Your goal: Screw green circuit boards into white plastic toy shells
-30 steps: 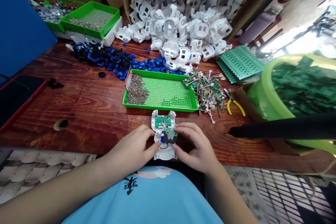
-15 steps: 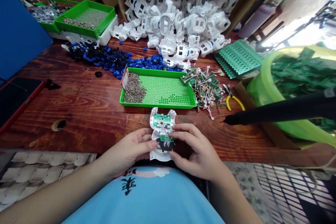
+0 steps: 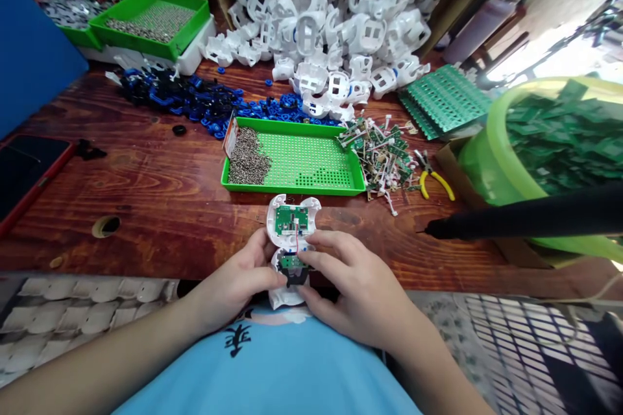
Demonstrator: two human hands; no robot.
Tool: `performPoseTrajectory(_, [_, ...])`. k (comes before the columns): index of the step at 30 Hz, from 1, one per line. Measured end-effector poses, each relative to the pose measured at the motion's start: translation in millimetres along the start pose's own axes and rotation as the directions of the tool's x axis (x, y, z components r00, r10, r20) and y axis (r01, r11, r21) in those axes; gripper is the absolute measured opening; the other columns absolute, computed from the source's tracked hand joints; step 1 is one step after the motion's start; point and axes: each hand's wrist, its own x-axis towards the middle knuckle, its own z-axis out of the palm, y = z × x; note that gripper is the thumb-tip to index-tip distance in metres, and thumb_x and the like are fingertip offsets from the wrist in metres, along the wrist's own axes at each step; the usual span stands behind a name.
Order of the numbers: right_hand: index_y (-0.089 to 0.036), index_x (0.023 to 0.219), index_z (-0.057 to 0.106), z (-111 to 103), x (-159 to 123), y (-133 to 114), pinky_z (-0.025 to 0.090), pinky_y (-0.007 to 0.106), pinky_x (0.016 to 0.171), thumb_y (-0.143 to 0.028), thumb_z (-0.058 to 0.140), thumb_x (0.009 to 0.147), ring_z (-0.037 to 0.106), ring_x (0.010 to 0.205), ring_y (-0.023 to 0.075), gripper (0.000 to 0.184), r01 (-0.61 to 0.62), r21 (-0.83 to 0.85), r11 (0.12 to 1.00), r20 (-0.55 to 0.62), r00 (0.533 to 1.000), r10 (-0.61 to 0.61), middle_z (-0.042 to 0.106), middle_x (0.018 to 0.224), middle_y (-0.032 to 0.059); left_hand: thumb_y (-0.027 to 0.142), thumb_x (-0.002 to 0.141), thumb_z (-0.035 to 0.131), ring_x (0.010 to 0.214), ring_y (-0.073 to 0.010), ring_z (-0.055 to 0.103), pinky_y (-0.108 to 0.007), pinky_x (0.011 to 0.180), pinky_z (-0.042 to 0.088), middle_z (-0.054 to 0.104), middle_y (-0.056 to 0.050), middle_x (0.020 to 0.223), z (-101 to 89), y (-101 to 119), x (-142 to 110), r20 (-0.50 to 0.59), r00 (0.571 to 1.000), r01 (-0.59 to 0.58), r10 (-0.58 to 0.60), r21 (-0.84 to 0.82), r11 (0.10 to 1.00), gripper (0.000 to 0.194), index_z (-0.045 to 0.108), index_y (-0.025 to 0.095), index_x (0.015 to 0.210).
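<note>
At the table's front edge lies an opened white plastic housing (image 3: pixel 272 223) in two halves. Its far half carries a green circuit board (image 3: pixel 287 220); the near half holds a smaller green board and a black plastic part (image 3: pixel 294 274). A thin red wire (image 3: pixel 297 238) runs between the halves. My left hand (image 3: pixel 243 279) grips the housing from the left, thumb on the near half. From the right, my right hand (image 3: pixel 345 279) closes on it, fingertips near the wire and thumb low on the near half.
Beyond the housing sits a green tray (image 3: pixel 311 189) with small screws (image 3: pixel 248 159). Wired circuit boards (image 3: pixel 384 155) and yellow-handled pliers (image 3: pixel 435 180) lie right of it. White shells (image 3: pixel 311 32) and blue-black parts (image 3: pixel 180 97) pile behind. A black rod-like tool (image 3: pixel 511 215) juts in from the right.
Both hands have shifted slightly left and nearer with the housing. The far half now lies tilted more open, showing its board more fully.
</note>
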Motion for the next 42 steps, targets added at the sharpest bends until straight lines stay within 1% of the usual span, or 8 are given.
performPoseTrajectory(14, [-0.011,0.114,0.061,11,10,-20,0.051,0.039,0.095,-0.023,0.053,0.084,0.052,0.117,0.0265,0.034,0.081,-0.195,0.978,-0.086,0.991,-0.099,0.055,0.127,0.0096,0.024,0.09,0.049,0.129,-0.0177,0.037,-0.029,0.108,0.029,0.043,-0.002,0.139,3.1,-6,-7,-0.185,0.948,-0.177,0.26,0.375,0.91,0.044,0.033,0.028,0.131])
performPoseTrajectory(25, [-0.014,0.118,0.058,15,8,-20,0.047,0.042,0.099,-0.025,0.05,0.086,0.051,0.119,0.0259,0.035,0.068,-0.249,0.966,-0.107,0.99,-0.098,0.051,0.131,0.0058,0.022,0.089,0.051,0.127,-0.0182,0.04,-0.028,0.108,0.028,0.044,-0.004,0.138,4.2,-3,-6,-0.194,0.953,-0.164,0.234,0.319,0.933,0.05,0.03,0.024,0.134])
performPoseTrajectory(30, [-0.014,0.121,0.053,16,3,-18,0.044,0.039,0.101,-0.021,0.054,0.083,0.047,0.121,0.0245,0.038,0.033,-0.061,0.998,-0.156,0.987,-0.043,0.052,0.129,0.011,0.023,0.087,0.055,0.121,-0.0212,0.046,-0.029,0.102,0.037,0.051,-0.006,0.132,5.0,2,-5,-0.221,0.955,-0.13,0.196,0.283,0.95,0.057,0.027,0.024,0.136])
performPoseTrajectory(32, [-0.017,0.119,0.051,18,0,-16,0.045,0.036,0.099,-0.018,0.056,0.081,0.05,0.117,0.0216,0.038,-0.072,0.131,0.989,-0.264,0.959,0.105,0.053,0.124,0.0122,0.023,0.086,0.055,0.119,-0.0215,0.049,-0.028,0.098,0.041,0.053,-0.006,0.131,3.7,3,-5,-0.219,0.959,-0.122,0.18,0.255,0.959,0.056,0.028,0.024,0.136])
performPoseTrajectory(34, [-0.021,0.115,0.05,20,0,-16,0.051,0.032,0.089,-0.019,0.055,0.082,0.057,0.104,0.0174,0.033,-0.237,0.42,0.876,-0.276,0.886,0.372,0.056,0.113,0.0101,0.023,0.087,0.055,0.116,-0.0214,0.051,-0.027,0.096,0.043,0.053,-0.006,0.131,2.3,3,-5,-0.21,0.962,-0.119,0.172,0.246,0.962,0.055,0.03,0.025,0.135])
performPoseTrajectory(36, [-0.023,0.111,0.048,23,3,-16,0.054,0.027,0.076,-0.025,0.053,0.084,0.061,0.088,0.0142,0.028,-0.36,0.704,0.612,-0.067,0.824,0.562,0.058,0.104,0.0073,0.024,0.086,0.055,0.115,-0.0214,0.052,-0.027,0.094,0.044,0.054,-0.006,0.13,1.5,2,-5,-0.203,0.965,-0.111,0.168,0.264,0.958,0.052,0.033,0.025,0.134])
performPoseTrajectory(39, [-0.02,0.105,0.05,28,9,-18,0.053,0.023,0.068,-0.032,0.054,0.083,0.06,0.077,0.0112,0.026,-0.43,0.873,0.229,0.258,0.807,0.531,0.061,0.093,0.004,0.025,0.086,0.056,0.114,-0.0208,0.053,-0.026,0.093,0.044,0.056,-0.005,0.128,1.1,0,-6,-0.198,0.962,-0.12,0.19,0.32,0.94,0.047,0.038,0.025,0.13])
performPoseTrajectory(42, [-0.017,0.09,0.054,32,15,-19,0.048,0.019,0.062,-0.03,0.056,0.081,0.055,0.066,0.0078,0.016,-0.433,0.891,0.134,0.304,0.79,0.533,0.057,0.077,-0.0005,0.026,0.086,0.056,0.117,-0.0196,0.05,-0.023,0.095,0.042,0.055,-0.003,0.129,0.6,-1,-7,-0.185,0.952,-0.153,0.242,0.399,0.904,0.041,0.045,0.026,0.125])
